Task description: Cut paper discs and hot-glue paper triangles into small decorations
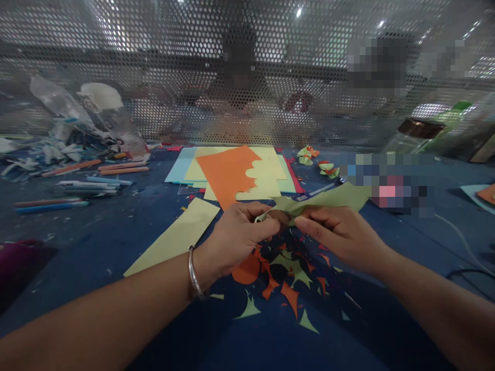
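Note:
In front of me, my left hand [242, 232], with a silver bangle at the wrist, is closed in a pinch on a curled edge of pale yellow-green paper. My right hand [344, 234] grips the same-coloured paper sheet [332, 200], which sticks out behind its fingers to the right. Whether both hold one connected piece is hard to tell, as the fingers hide the middle. Below the hands lie orange scraps [290, 299] and yellow-green scraps [247, 307] with curved edges, plus a rounded orange piece [246, 270]. A pale yellow strip [174, 237] rests beside my left forearm.
Behind the hands, an orange sheet [224, 175] with a scalloped edge tops several coloured sheets. Crumpled paper flowers [328, 169] sit to their right. Pens [52, 206] and a white-capped bottle [112, 113] stand left, a brown-lidded jar [417, 134] right. A perforated metal screen [174, 103] borders the table's back.

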### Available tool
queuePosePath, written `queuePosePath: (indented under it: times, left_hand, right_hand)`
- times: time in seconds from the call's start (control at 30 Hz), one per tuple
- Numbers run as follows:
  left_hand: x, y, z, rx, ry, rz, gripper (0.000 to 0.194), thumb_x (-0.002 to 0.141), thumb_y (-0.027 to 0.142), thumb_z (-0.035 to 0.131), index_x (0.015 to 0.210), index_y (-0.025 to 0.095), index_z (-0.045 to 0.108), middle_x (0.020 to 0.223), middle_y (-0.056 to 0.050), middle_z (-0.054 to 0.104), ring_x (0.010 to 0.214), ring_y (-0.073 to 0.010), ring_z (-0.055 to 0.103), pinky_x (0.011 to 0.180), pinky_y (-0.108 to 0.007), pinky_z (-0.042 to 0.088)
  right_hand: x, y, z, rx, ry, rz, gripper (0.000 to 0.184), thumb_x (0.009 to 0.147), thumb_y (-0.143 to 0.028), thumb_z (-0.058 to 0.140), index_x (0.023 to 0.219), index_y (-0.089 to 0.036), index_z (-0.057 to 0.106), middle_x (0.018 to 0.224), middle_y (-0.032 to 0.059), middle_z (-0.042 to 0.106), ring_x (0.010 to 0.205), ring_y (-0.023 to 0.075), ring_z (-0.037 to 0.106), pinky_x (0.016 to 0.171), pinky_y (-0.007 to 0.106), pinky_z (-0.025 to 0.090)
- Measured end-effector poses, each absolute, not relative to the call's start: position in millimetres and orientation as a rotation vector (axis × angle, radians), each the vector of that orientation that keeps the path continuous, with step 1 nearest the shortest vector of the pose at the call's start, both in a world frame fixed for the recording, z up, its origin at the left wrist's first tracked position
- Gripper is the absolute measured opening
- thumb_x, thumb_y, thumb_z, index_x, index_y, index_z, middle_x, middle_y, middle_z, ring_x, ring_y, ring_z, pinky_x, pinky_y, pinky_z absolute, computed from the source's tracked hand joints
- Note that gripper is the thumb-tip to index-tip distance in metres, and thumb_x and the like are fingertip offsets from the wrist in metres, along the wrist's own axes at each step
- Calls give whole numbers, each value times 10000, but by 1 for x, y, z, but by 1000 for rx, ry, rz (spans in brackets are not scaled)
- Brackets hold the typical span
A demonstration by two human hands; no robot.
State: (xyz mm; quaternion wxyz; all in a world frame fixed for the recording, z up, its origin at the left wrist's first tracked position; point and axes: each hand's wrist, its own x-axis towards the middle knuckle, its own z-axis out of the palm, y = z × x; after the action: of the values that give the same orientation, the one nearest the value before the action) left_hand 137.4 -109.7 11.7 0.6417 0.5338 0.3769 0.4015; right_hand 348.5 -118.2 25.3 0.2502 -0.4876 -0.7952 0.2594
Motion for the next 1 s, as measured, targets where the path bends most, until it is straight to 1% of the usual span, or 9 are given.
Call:
queuePosePath:
  times: [0.1,0.23,0.43,0.63,0.8,0.9,1.0]
  left_hand:
    - [138,-110,13,1230,883,912,101,743,180,680,651,149,655,611,49,500,584,-73,402,570,-225,307]
    - [138,-111,14,1233,892,896,81,727,174,675,651,149,664,633,41,517,608,-83,423,591,-230,327]
    - [136,-111,19,1326,945,872,64,732,180,661,702,148,707,677,21,563,668,-109,465,647,-241,365]
    - [135,-111,20,1455,1006,837,85,741,201,643,682,155,683,696,24,522,681,-116,456,633,-249,346]
    - [133,-109,19,1573,1027,824,111,753,201,613,744,157,714,767,9,560,716,-123,495,646,-253,356]
    - [132,-108,18,1638,1017,830,93,740,191,604,689,165,676,745,17,530,693,-117,476,645,-257,346]
    - [131,-107,17,1698,1005,834,122,739,197,609,620,170,615,712,26,490,663,-110,444,625,-262,321]
  right_hand:
    - [348,-119,26,-1326,-2167,688,498,967,-537,465,613,-187,463,606,-26,395,566,105,360,510,260,300]
    - [348,-120,27,-1300,-2189,680,499,975,-518,468,603,-186,457,589,-33,380,547,96,355,493,252,296]
    - [348,-120,28,-1275,-2198,667,458,977,-484,477,634,-183,509,599,-26,417,556,99,388,494,252,320]
    - [349,-120,27,-1280,-2225,642,446,981,-485,482,661,-179,537,597,-27,451,554,98,417,503,254,330]
    - [348,-120,27,-1250,-2228,610,445,982,-465,486,638,-183,506,586,-32,433,544,93,406,498,248,331]
    - [348,-120,28,-1257,-2237,619,432,982,-468,485,667,-179,547,589,-26,472,547,97,429,499,251,336]
    - [350,-120,28,-1259,-2256,608,431,985,-473,482,690,-173,579,588,-21,491,547,99,440,504,253,343]
